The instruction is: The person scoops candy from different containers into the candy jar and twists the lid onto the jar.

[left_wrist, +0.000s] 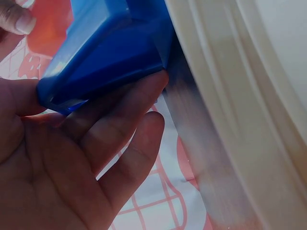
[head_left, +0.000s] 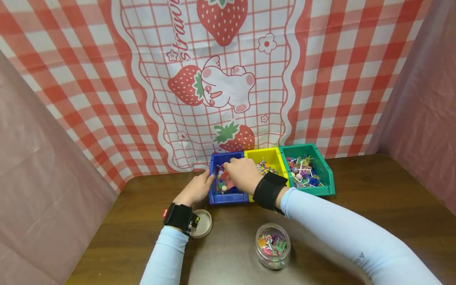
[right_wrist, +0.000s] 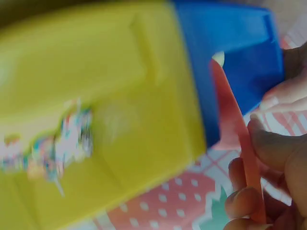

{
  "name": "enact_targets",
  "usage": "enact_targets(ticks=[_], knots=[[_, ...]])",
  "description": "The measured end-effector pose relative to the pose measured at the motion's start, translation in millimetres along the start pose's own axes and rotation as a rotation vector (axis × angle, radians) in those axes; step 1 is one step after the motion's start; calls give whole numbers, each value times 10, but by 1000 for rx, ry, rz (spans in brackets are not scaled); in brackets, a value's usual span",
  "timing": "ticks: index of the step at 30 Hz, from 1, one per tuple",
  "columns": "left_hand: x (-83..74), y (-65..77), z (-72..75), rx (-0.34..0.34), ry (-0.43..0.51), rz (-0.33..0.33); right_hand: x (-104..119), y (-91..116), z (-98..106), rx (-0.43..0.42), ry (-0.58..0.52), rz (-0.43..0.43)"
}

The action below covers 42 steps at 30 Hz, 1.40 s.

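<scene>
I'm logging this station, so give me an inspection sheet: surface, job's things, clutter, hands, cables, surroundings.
Surface: brown wood-look table.
Job's things: blue bin, yellow bin and green bin side by side, holding colourful candy pieces; clear jar holding more.
Clutter: loose white lid beside the left wrist.
Hands: left hand grips the blue bin's side; right hand holds an orange scoop-like tool.
Cables: nothing seen.
Surroundings: strawberry-print checked cloth behind; pink cloth at both sides.
</scene>
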State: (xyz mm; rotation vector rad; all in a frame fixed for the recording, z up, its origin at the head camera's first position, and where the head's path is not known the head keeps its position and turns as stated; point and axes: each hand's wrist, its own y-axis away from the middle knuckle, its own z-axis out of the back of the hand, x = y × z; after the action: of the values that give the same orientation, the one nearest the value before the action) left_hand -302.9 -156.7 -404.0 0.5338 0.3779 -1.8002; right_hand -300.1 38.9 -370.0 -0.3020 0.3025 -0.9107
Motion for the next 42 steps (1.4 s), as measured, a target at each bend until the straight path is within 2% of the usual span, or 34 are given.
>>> enact_targets(ticks=[3, 5, 8, 12, 16, 20, 26, 30, 34, 42], knots=[[1, 7, -6, -6, -6, -5, -33, -7, 21, -89, 88, 95], [0, 14, -4, -6, -8, -9, -44, -22, 42, -105, 127, 147], [-8, 30, 7, -5, -5, -19, -35, -62, 73, -87, 170, 214], [-24, 38, 19, -9, -5, -27, -3, -122, 111, -44, 206, 233], [-14, 12, 6, -2, -1, -9, 18, -161, 133, 8, 198, 203], [0, -18, -7, -3, -14, -5, 36, -199, 179, 111, 131, 135], [-3, -2, 0, -4, -11, -2, -20, -241, 239, 360, -73, -110], [6, 14, 7, -1, -4, 13, -86, -222, 192, 457, -208, -223], [8, 16, 10, -11, -17, 12, -66, -192, 146, 450, -268, -268], [-5, 16, 7, 0, -14, 8, 96, -113, 56, 326, -262, -289]])
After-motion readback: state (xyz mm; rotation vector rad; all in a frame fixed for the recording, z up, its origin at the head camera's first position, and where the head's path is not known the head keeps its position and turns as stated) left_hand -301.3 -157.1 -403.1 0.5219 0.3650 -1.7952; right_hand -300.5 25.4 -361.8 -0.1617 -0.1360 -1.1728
